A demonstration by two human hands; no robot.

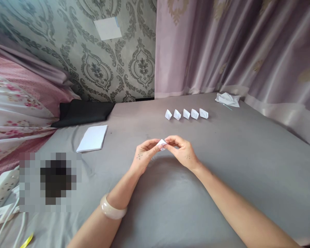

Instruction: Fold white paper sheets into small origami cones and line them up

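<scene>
A small folded piece of white paper (162, 142) is held up between both hands, above the grey sheet. My left hand (144, 153) pinches its left side, thumb in front and fingers behind. On the other side my right hand (184, 151) grips the paper in the same way. The fingertips hide part of the folds. Beyond the hands, several small folded white paper pieces (186, 114) stand in a row, looking much like the one I hold. A pale bangle (113, 208) circles my left wrist.
At the left lie a stack of white paper (92, 138) and a folded black cloth (86, 112). A white plastic bag (227, 100) sits at the back right. A power strip (2, 189) with cables occupies the left edge, near a blurred-out patch. Curtains hang at the right.
</scene>
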